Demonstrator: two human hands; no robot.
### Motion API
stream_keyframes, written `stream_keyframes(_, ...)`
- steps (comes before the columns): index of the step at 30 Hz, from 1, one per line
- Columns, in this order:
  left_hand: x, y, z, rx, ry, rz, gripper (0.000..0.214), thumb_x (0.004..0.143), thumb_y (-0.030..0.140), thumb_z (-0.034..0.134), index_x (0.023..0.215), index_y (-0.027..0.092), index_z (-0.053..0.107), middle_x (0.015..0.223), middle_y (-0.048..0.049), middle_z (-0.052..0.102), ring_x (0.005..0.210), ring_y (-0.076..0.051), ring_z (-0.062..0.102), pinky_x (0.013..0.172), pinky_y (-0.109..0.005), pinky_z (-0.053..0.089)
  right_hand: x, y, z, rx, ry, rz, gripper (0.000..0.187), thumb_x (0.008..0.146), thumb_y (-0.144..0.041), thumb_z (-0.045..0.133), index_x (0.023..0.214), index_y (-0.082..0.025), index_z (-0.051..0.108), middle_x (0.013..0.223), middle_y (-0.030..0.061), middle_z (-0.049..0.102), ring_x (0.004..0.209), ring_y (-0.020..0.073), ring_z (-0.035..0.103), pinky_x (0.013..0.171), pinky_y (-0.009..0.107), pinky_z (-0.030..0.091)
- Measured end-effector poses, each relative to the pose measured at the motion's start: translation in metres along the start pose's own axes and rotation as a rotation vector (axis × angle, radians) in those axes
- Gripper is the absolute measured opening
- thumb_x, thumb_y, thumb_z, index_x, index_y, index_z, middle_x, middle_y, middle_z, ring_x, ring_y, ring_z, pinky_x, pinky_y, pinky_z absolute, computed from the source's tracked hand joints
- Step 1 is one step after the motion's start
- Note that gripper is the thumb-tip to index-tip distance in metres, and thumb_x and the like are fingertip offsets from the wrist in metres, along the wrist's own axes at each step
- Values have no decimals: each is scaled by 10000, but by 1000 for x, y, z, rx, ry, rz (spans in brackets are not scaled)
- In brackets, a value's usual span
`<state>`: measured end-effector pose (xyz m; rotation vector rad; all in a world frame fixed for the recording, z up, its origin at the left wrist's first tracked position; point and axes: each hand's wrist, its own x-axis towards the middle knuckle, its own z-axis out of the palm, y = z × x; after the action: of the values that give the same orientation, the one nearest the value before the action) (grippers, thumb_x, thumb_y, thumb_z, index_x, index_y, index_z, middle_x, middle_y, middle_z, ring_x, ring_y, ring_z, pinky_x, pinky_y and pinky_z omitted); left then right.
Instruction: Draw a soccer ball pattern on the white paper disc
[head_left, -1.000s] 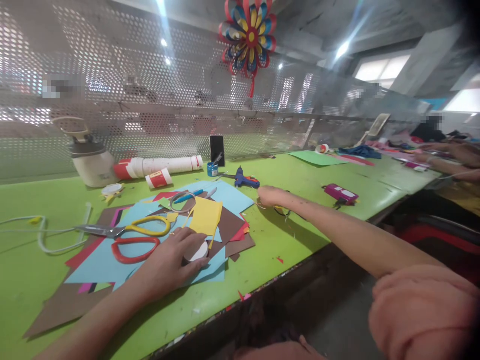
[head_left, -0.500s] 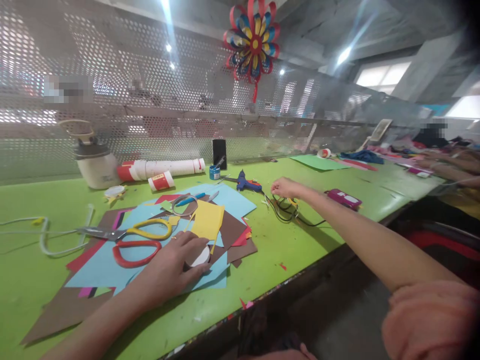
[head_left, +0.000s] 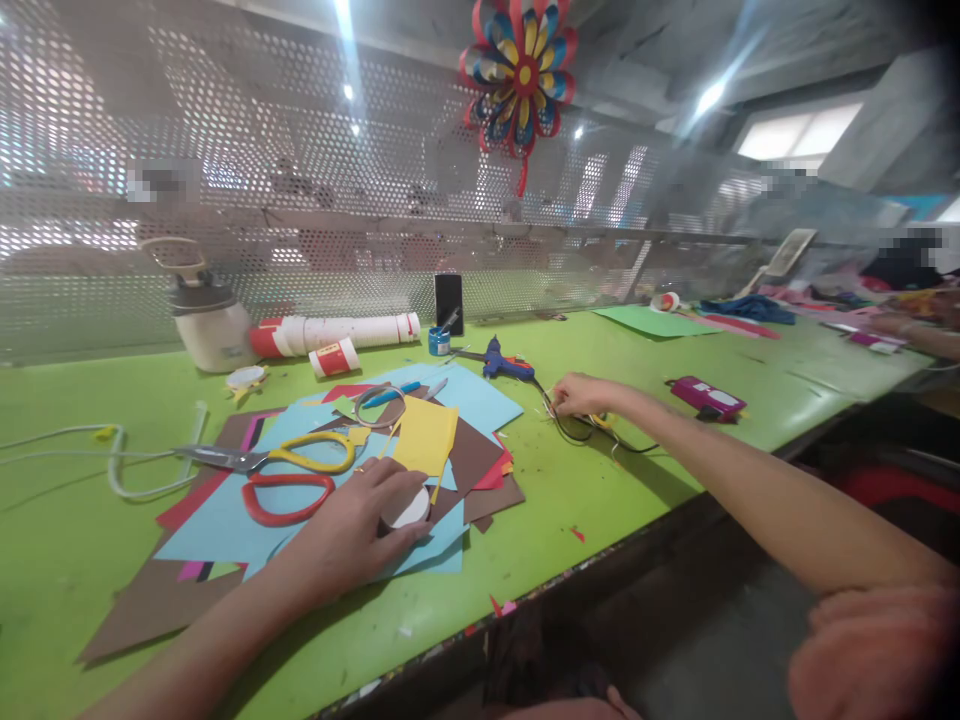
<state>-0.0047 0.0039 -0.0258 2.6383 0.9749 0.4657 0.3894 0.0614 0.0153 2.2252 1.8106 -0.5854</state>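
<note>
My left hand (head_left: 371, 515) rests on a heap of coloured paper, its thumb and fingers curled round a white round disc (head_left: 409, 507). Scissors (head_left: 259, 462) with one yellow and one red handle lie partly open beside the wrist. Yellow paper (head_left: 427, 437) and a ring (head_left: 379, 406) are just beyond the fingers. Farther right, my right hand (head_left: 579, 395) is closed in a pinch low over the table, at the black cord (head_left: 571, 433); whatever is between its fingertips is hidden. A blue glue gun (head_left: 506, 362) lies to the left of that hand.
Along the back stand a white jug (head_left: 211, 330), stacked paper cups (head_left: 337, 333), a small blue jar (head_left: 439, 341) and a phone (head_left: 449, 304). A purple box (head_left: 706, 397) lies at right. Above hangs a paper flower (head_left: 525, 75). Another person's arm (head_left: 919, 335) shows far right.
My right hand has come down closer to the table and the black cord. My left hand stays on the white disc. The whole view has shifted slightly.
</note>
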Motion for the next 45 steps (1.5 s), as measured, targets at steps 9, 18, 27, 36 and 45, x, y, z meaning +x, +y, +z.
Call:
stream_keyframes(9,0,-2,0,-4,-20,2,393,936,461,502,1223,214,607,1178,-115,597,1037,-288,584,874,-429,499,-5,1,11,86,111,99,331,957,-338,619,1234,-158,611,1243,89,632,1042,241,653,867,431,566)
stream_keyframes(18,2,-1,0,4,-26,15,369,938,455,505,1201,220,612,1155,-109,601,1009,-285,584,845,-428,498,-27,28,-19,135,201,32,336,965,-336,608,1252,-163,595,1237,96,632,1031,228,657,862,432,568)
stream_keyframes(27,0,-1,0,10,-10,22,367,944,450,510,1219,227,607,1154,-95,597,1015,-278,590,858,-418,502,-15,-32,7,30,89,-125,312,960,-333,614,1225,-168,619,1255,88,629,1056,241,647,884,432,560)
stream_keyframes(36,-1,-1,1,4,-6,26,392,940,433,534,1248,200,599,1160,-121,590,1051,-298,571,880,-434,488,-40,-46,-10,200,99,-191,301,960,-331,617,1205,-157,620,1191,81,652,990,217,667,831,407,578)
stream_keyframes(45,-2,6,-2,34,5,-15,388,906,432,597,1230,221,624,1104,-93,607,1000,-270,590,838,-384,498,-41,22,-39,437,211,-126,297,980,-336,583,1230,-177,606,1214,93,642,984,202,663,834,400,577)
